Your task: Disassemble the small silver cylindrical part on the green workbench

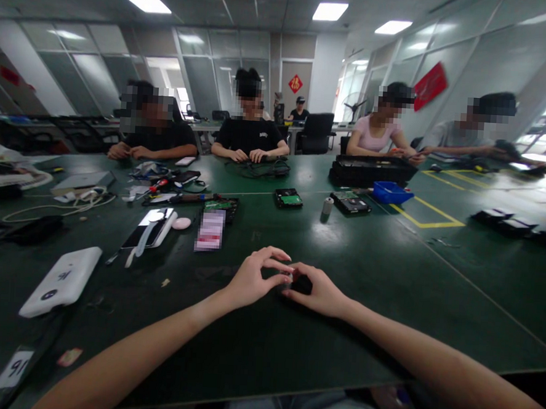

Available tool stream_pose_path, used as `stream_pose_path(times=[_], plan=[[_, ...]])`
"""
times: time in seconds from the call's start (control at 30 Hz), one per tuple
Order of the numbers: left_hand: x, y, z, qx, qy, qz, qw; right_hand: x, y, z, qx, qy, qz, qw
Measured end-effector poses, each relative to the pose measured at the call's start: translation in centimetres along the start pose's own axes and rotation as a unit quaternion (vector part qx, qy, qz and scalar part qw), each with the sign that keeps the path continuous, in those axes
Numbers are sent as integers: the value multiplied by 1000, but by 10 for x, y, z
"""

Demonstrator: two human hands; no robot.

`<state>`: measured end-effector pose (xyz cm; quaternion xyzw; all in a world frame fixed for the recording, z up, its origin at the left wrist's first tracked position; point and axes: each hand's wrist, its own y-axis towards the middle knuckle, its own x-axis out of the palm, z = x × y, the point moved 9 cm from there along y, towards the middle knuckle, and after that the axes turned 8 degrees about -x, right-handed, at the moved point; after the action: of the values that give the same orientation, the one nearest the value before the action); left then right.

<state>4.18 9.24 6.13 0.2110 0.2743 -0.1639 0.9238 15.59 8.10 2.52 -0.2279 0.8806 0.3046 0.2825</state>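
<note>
Over the near middle of the green table (255, 351), my two hands meet at the fingertips. The fingers of my left hand (254, 278) curl round a small, partly clear object (287, 279) between the hands, too small to make out. My right hand (321, 291) is curled round a black object (301, 284), with its fingertips close to those of my left hand. What the black object is, I cannot tell. Beyond my hands stand a small grey cylinder (327, 206), a hard drive with a green board (289, 198) and another drive (351, 202).
To the left lie a white device (61, 281), a phone (210, 230), a white box with a strap (149, 229), a pink disc (181, 223), cables and tools. A blue tray (391, 192) and black cases (372, 170) are at the back right. Several people sit across the table.
</note>
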Motion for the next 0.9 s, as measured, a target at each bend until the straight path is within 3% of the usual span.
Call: stream_pose_path(times=[0.17,0.67,0.9], plan=[[1,-1,-5,-15,-58,-23,998,-1,0,-2,-8,7,-3,1000],[-2,2,-8,-17,-57,16,998,1,-1,0,-13,23,1,1000],[8,0,-6,-29,-69,-39,996,1,-1,3,-6,4,1,1000]])
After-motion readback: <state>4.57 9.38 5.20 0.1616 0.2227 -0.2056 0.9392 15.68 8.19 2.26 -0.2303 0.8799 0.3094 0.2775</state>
